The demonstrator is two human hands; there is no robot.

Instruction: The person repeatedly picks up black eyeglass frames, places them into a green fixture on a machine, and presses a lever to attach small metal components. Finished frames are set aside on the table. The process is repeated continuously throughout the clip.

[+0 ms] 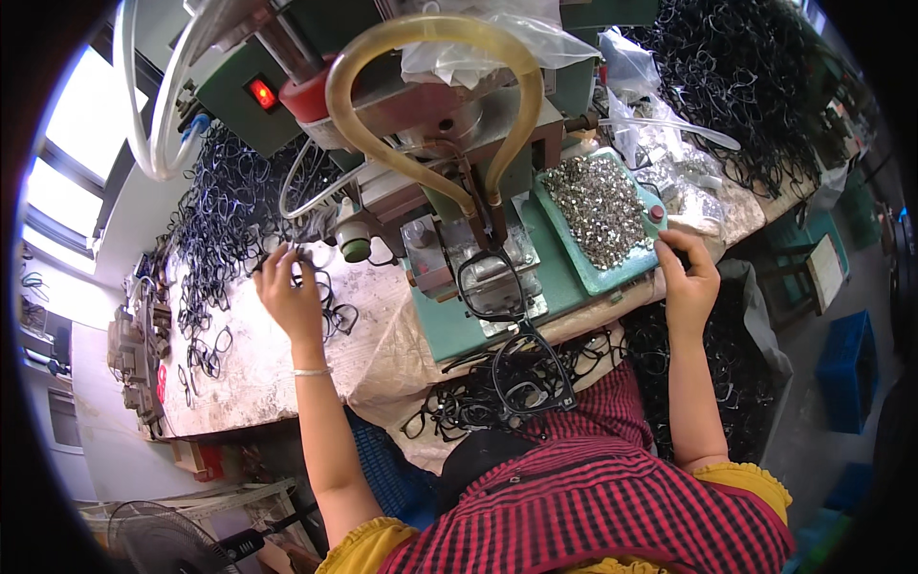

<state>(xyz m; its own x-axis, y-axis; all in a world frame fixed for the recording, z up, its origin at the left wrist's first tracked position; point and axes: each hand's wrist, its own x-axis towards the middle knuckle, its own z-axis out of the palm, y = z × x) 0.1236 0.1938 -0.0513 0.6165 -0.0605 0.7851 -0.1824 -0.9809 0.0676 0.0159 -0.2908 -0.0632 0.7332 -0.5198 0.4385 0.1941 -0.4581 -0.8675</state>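
A black glasses frame sits at the machine's working head, one rim under the head and the other hanging toward me. Neither of my hands touches it. My left hand is over the left side of the table, its fingers apart and bent down beside loose black frames. Some fingertips are hard to make out against the dark frames. At the right, my right hand has thumb and forefinger pinched together by the edge of a teal tray of small metal parts. Anything in that pinch is too small to name.
Heaps of black frames lie on the left of the table, with more at the far right. Others rest on a cloth at my lap. A yellowish hose loops over the machine. Blue crates stand on the floor.
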